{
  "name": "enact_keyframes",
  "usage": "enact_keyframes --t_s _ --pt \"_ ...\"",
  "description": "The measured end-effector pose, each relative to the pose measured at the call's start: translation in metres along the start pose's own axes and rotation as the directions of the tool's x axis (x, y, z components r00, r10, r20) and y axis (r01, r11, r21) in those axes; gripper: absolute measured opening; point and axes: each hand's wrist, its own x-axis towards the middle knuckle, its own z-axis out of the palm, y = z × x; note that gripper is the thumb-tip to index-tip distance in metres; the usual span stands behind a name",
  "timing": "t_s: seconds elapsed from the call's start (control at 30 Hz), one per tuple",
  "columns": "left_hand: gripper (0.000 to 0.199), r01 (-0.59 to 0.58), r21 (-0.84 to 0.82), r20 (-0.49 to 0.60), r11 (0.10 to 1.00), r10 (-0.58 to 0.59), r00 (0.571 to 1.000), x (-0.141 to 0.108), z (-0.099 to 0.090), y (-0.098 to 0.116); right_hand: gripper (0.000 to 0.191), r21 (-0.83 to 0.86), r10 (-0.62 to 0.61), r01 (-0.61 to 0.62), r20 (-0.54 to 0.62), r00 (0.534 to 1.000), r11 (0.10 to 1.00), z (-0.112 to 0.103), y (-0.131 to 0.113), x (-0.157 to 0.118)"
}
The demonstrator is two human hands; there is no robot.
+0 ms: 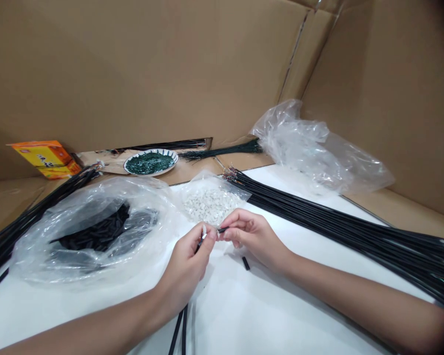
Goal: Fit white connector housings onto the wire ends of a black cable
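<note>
Head view: hands (pixel 185 271) (pixel 253 239) pinch slim black tubing (pixel 222 230).

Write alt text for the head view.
Hands meet over a white table: the left hand pinches a thin black cable, the right hand a short black sleeve. Nearby lie a bag of white pellets and a bag of black sleeves.

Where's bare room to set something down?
Bare white table lies below the right hand, bordered by the black cables. Crowded: left of the left hand, at the bag of black pieces, and ahead, at the bag of white granules.
</note>
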Motion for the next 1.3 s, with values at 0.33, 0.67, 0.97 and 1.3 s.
enact_keyframes --t_s 0.33,0.67,0.97,1.3 --pt "0.039 -0.027 0.008 -0.024 1.0 0.027 0.999 -0.001 0.0 0.0 0.031 0.095 0.055 -0.054 -0.007 0.998 0.994 0.009 0.004 -0.006" --pt "0.039 -0.067 0.14 -0.065 0.988 0.076 0.995 -0.004 0.001 0.004 0.038 0.25 0.194 -0.164 -0.1 0.976 0.954 0.024 -0.006 -0.012" --pt "0.039 -0.073 0.19 -0.061 0.979 0.086 0.994 -0.009 0.001 0.006 0.041 0.402 0.214 -0.168 -0.074 0.974 0.9 0.031 -0.004 -0.017" --pt "0.038 -0.109 0.243 -0.049 0.964 0.125 0.991 -0.008 0.0 0.004 0.045 0.451 0.26 -0.209 -0.054 0.964 0.868 0.031 -0.007 -0.02"
